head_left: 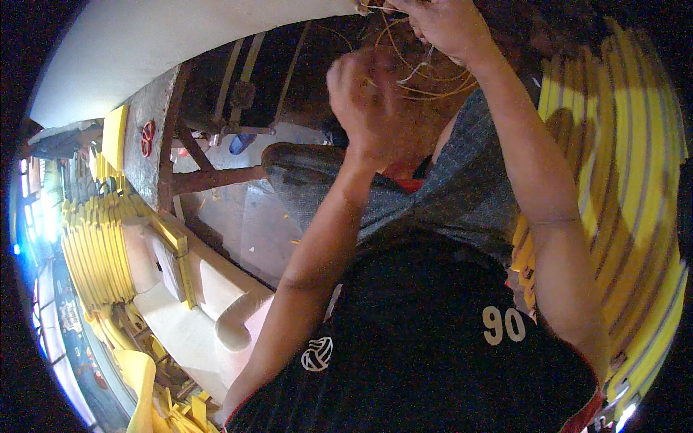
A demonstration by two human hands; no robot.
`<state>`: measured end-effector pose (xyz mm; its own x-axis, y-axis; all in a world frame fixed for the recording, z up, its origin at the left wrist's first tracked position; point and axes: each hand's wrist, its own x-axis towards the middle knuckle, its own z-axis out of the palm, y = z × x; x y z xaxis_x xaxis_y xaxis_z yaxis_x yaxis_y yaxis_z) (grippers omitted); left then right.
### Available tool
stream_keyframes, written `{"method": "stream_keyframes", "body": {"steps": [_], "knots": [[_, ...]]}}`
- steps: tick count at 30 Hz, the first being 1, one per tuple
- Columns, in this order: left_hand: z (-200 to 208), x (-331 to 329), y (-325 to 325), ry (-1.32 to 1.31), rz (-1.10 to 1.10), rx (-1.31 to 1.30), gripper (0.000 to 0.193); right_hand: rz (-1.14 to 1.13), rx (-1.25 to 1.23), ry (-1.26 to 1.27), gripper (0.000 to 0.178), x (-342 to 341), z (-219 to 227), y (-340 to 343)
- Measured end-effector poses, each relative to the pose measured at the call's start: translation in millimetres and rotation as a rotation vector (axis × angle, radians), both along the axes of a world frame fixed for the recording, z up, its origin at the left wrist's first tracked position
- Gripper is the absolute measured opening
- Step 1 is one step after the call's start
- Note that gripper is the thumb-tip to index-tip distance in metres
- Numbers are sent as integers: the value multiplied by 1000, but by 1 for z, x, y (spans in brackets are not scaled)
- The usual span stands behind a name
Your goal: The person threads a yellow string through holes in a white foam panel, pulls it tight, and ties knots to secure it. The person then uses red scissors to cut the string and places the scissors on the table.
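My right hand (451, 32) is at the top edge, its fingers pinched around a thin yellow cord (432, 95) that hangs below it in loose loops. Part of that hand is cut off by the frame. Lower and to the left, my left hand (364, 108) is raised with curled fingers, blurred by motion. What it holds, if anything, I cannot make out. A short pale strand (413, 72) dangles between the two hands. Close to the fingers, the edge of a large whitish panel (209, 36) reaches in from the upper left.
Red-handled scissors (147, 138) rest against a worn wooden bench frame (159, 155). Tall stacks of yellow strips (613, 166) crowd my right side. More yellow pieces (97, 249) are piled at left, beside a cream curved part (188, 317). A blue item (242, 143) lies on the floor.
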<state>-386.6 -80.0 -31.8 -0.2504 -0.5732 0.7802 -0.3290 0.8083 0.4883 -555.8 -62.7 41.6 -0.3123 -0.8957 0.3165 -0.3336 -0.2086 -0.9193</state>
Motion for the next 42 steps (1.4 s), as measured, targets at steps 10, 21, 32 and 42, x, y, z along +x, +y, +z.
{"method": "stream_keyframes", "body": {"steps": [10,21,32,42], "knots": [[19,-27,-58,-146,128,300,26,-17,-78,197,18,-5,8,10],[-4,-23,-65,-139,3,163,19,90,-1,-26,21,-11,-6,4],[-23,-15,-54,-330,27,254,15,438,173,-628,26,-18,-9,8],[3,-8,-54,-123,-156,346,10,422,100,-659,23,-20,-15,18]]}}
